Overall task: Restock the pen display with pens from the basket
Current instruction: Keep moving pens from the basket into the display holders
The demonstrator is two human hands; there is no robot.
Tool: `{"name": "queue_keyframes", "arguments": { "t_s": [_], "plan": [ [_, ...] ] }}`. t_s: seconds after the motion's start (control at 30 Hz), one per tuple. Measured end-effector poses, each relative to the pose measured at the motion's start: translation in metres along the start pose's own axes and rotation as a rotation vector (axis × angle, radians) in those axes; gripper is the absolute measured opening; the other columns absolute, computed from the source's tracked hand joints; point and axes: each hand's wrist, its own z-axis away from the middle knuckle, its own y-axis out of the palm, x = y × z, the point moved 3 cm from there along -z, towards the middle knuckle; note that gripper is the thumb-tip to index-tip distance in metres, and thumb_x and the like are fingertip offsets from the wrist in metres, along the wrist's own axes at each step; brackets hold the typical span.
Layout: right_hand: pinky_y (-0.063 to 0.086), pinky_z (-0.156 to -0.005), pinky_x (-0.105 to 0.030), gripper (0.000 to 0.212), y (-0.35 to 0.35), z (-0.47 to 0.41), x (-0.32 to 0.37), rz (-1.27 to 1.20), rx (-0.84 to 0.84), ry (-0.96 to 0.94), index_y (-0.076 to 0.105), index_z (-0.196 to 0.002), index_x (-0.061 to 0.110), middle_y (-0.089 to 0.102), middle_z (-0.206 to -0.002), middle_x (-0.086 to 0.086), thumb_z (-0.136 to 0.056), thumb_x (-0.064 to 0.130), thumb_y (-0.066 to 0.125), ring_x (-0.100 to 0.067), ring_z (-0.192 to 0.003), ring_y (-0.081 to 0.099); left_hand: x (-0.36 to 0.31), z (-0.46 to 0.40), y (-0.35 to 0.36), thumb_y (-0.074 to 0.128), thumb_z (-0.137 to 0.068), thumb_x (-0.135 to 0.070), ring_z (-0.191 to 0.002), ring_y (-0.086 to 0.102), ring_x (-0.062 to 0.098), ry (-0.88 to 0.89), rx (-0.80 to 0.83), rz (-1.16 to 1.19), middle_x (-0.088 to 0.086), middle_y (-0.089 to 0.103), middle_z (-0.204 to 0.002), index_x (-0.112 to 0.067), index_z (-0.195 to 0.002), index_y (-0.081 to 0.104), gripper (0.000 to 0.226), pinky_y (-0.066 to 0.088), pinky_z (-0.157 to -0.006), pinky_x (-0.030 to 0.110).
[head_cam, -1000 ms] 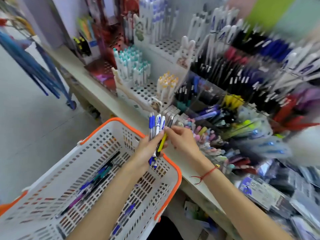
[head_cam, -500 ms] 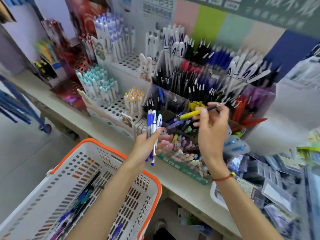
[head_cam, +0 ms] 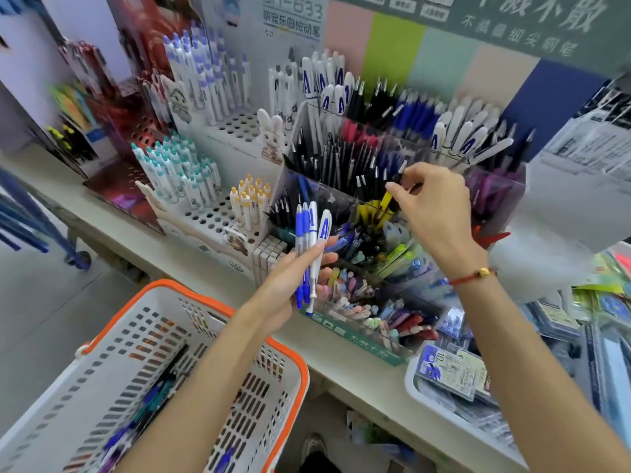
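Along the shelf's front edge, midway through the restock by the look of it: one pen going in, a handful waiting, more left below. Largest first, the pen display [head_cam: 382,158], a stepped clear rack standing on the shelf [head_cam: 191,257], with back rows crowded with black, blue and white pens, a middle compartment of yellow ones, and front trays heaped with pastel and red pens. Off the shelf's near edge, lower left, the white basket [head_cam: 164,336] with an orange rim, holding a loose scatter of blue, teal and dark pens along its bottom (so the job looks far from over). Beside the rack, at the shelf's right end, a white tray [head_cam: 415,387] of flat packets. Then the right hand [head_cam: 433,206], fingertips pinched on a yellow pen [head_cam: 387,199], tip pointing down into the yellow compartment, seemingly not yet let go. Smallest, the left hand [head_cam: 293,278], curled round a small bunch of pens [head_cam: 312,244], blue and white, held upright just before the rack's front trays.
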Motion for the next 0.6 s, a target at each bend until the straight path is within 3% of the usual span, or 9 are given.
{"name": "queue_keyframes", "arguments": {
  "t_s": [0.07, 0.17, 0.23, 0.33, 0.37, 0.5, 0.6],
  "plan": [
    [0.042, -0.073, -0.034, 0.027, 0.002, -0.006, 0.003, 0.209, 0.121, -0.002, 0.074, -0.098, 0.009, 0.06, -0.11, -0.012, -0.087, 0.034, 0.071, -0.034, -0.096, 0.061, 0.001, 0.003, 0.002, 0.05, -0.099, -0.026, -0.066, 0.059, 0.003, -0.018, 0.029, -0.019, -0.008, 0.069, -0.083, -0.022, -0.114, 0.067, 0.022, 0.05, -0.054, 0.015],
    [0.045, -0.076, -0.04, 0.034, 0.007, -0.014, 0.003, 0.316, 0.235, 0.017, 0.07, -0.109, 0.009, 0.059, -0.115, -0.013, -0.086, 0.033, 0.073, -0.038, -0.102, 0.059, 0.004, 0.006, 0.002, 0.05, -0.099, -0.027, -0.067, 0.062, 0.002, -0.05, 0.053, -0.058, -0.01, 0.071, -0.083, -0.021, -0.119, 0.066, 0.025, 0.051, -0.056, 0.015],
    [0.047, -0.076, -0.039, 0.035, 0.002, -0.015, 0.005, 0.235, 0.165, 0.021, 0.068, -0.114, 0.014, 0.063, -0.112, -0.008, -0.087, 0.037, 0.07, -0.033, -0.1, 0.062, 0.006, 0.007, 0.0, 0.051, -0.099, -0.027, -0.068, 0.063, 0.002, -0.059, 0.051, -0.076, -0.011, 0.072, -0.084, -0.023, -0.118, 0.066, 0.025, 0.051, -0.058, 0.016],
    [0.042, -0.062, -0.027, 0.02, -0.012, 0.002, 0.018, 0.065, -0.093, -0.05, 0.071, -0.1, 0.019, 0.061, -0.093, 0.001, -0.092, 0.035, 0.064, -0.019, -0.081, 0.058, 0.008, 0.006, 0.001, 0.051, -0.099, -0.027, -0.067, 0.063, 0.003, -0.057, 0.056, -0.039, -0.01, 0.072, -0.082, -0.024, -0.115, 0.067, 0.022, 0.052, -0.059, 0.016],
    [0.043, -0.06, -0.025, 0.019, -0.011, 0.01, 0.024, -0.008, -0.089, -0.08, 0.072, -0.096, 0.019, 0.061, -0.087, 0.004, -0.093, 0.035, 0.062, -0.014, -0.075, 0.057, 0.008, 0.006, 0.002, 0.051, -0.099, -0.026, -0.068, 0.062, 0.004, -0.05, 0.067, -0.013, -0.009, 0.071, -0.082, -0.024, -0.114, 0.067, 0.022, 0.053, -0.062, 0.018],
    [0.047, -0.063, -0.012, 0.027, 0.018, 0.031, 0.04, -0.176, 0.399, -0.046, 0.074, -0.103, 0.018, 0.069, -0.081, 0.007, -0.094, 0.04, 0.06, 0.004, -0.069, 0.058, 0.005, 0.003, 0.01, 0.052, -0.099, -0.026, -0.065, 0.062, 0.003, -0.014, 0.085, -0.008, -0.011, 0.07, -0.076, -0.024, -0.114, 0.066, 0.02, 0.052, -0.077, 0.028],
    [0.05, -0.067, -0.016, 0.019, 0.023, 0.027, 0.036, -0.25, 0.357, -0.002, 0.071, -0.105, 0.018, 0.065, -0.087, 0.009, -0.096, 0.029, 0.059, 0.002, -0.074, 0.058, -0.001, 0.001, 0.016, 0.049, -0.1, -0.026, -0.07, 0.067, 0.003, 0.021, 0.103, -0.014, -0.01, 0.074, -0.081, -0.025, -0.111, 0.064, 0.018, 0.057, -0.073, 0.024]
  ]
}}
